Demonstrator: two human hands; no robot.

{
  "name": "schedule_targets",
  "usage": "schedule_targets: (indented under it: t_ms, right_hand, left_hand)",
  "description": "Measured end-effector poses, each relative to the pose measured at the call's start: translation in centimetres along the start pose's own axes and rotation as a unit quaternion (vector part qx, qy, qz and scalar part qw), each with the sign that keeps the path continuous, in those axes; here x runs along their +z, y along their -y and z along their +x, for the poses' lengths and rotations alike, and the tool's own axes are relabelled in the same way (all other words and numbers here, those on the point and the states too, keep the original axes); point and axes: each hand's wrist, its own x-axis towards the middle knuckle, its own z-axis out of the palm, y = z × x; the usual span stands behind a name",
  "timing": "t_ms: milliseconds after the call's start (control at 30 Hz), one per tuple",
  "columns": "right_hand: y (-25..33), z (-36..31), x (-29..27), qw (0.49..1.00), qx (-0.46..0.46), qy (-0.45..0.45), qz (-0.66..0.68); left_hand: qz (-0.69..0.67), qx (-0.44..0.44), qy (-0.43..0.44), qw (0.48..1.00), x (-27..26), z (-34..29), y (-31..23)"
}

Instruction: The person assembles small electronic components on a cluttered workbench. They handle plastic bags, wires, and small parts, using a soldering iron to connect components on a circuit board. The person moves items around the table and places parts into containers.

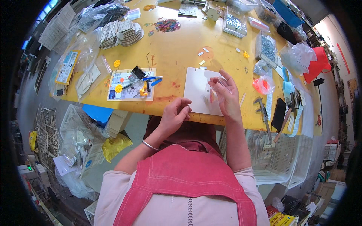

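My right hand is raised over a white sheet at the table's front edge. Its fingers pinch a small clear plastic bag that hangs above the sheet; small bits seem to be inside, too blurred to name. Just left of the sheet, my left hand is closed, thumb against curled fingers. Whatever it holds, if anything, is hidden. Farther left, a printed card carries yellow plastic wheels, a black box with wires and blue strips.
Small white pieces lie beyond the sheet. To the right are a caliper, a black phone and a tub of screws. Stacked round discs and colourful clips sit farther back. White baskets stand below the table.
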Motion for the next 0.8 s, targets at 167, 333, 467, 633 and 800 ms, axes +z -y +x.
schedule_targets:
  t_ms: [167, 333, 467, 633, 800]
  right_hand:
    - [0.4, 0.1, -0.4, 0.996, -0.006, 0.028, 0.083]
    - [0.3, 0.5, -0.8, 0.997, -0.006, -0.001, 0.074]
    - [-0.2, 0.5, -1.3, 0.998, 0.025, -0.008, 0.065]
    - [-1.2, 0.5, -2.0, 0.994, 0.011, -0.020, 0.110]
    - [-2.4, 0.8, -2.5, 0.980, 0.020, -0.042, 0.192]
  left_hand:
    - [-0.001, 0.005, 0.002, 1.000, 0.0, -0.1, 0.1]
    - [0.002, 0.009, 0.006, 1.000, -0.1, -0.2, 0.3]
    - [-0.013, 0.010, 0.008, 1.000, -0.1, -0.3, 0.5]
    - [0.008, 0.006, 0.001, 1.000, 0.0, -0.2, 0.6]
    - [0.305, 0.150, 0.022, 0.940, 0.8, -0.8, -0.8]
